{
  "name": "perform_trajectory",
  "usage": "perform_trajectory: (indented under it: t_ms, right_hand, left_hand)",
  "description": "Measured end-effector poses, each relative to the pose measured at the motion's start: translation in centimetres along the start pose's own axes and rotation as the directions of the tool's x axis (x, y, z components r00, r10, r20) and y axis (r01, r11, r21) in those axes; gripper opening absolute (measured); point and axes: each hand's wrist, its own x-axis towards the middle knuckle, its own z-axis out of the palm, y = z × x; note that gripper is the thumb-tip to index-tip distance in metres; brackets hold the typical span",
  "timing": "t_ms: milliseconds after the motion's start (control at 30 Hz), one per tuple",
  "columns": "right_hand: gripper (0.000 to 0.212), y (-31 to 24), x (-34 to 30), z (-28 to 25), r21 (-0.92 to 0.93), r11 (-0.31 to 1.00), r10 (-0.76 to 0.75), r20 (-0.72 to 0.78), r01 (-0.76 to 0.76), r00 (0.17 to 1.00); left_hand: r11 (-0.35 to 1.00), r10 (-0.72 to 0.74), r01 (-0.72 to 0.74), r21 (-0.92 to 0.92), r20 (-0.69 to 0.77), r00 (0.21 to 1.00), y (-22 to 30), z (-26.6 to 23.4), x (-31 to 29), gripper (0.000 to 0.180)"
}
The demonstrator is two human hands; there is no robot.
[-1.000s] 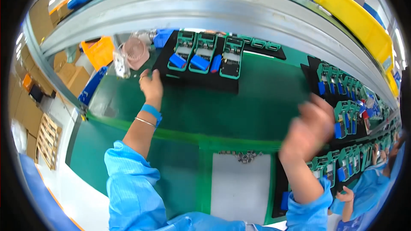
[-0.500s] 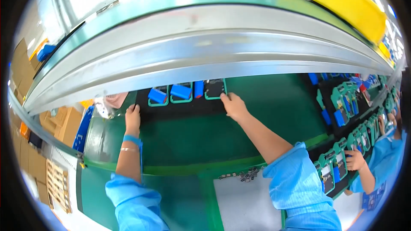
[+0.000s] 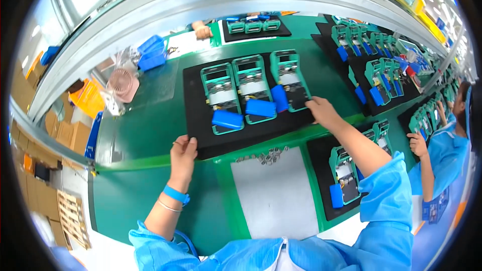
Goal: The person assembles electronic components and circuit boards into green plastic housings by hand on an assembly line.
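A flat black mat (image 3: 233, 145) lies tilted across the green bench, bearing three green-framed electronic units. The left unit (image 3: 221, 93), middle unit (image 3: 252, 86) and right unit (image 3: 289, 76) show exposed circuitry, with blue blocks (image 3: 227, 119) lying on or beside them. At the mat's near left corner, my left hand (image 3: 183, 159) pinches the edge, thumb on top. My right hand (image 3: 325, 113) is closed on the mat's right edge, fingertips by the right unit's lower corner; the fingers underneath are hidden.
Small metal parts (image 3: 271, 155) lie atop a pale grey sheet (image 3: 273, 193) near me. Another black mat with units (image 3: 345, 178) sits to its right. A metal beam (image 3: 226, 0) crosses overhead. A co-worker (image 3: 442, 155) works at right; another person's hand (image 3: 203, 31) shows across the bench.
The mat with its units has come nearer, out from beneath the metal beam, with both my hands at its edges. My view has also shifted, showing more of the far bench.
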Motion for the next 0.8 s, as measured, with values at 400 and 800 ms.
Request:
perform_trajectory:
  t_ms: [400,800]
  right_hand:
    - [0.016,-5.2,-11.9,3.3,-0.382,0.713,-0.698,-0.301,0.588,0.65]
    - [0.028,-2.3,-16.3,13.1,-0.511,0.608,-0.676,0.07,0.608,0.734]
  left_hand:
    - [0.99,0.133,-0.136,0.042,0.069,0.989,1.6,-1.7,-2.5,0.034]
    - [0.534,0.678,-0.781,0.324,0.388,0.624,6.5,5.7,-1.9,0.052]
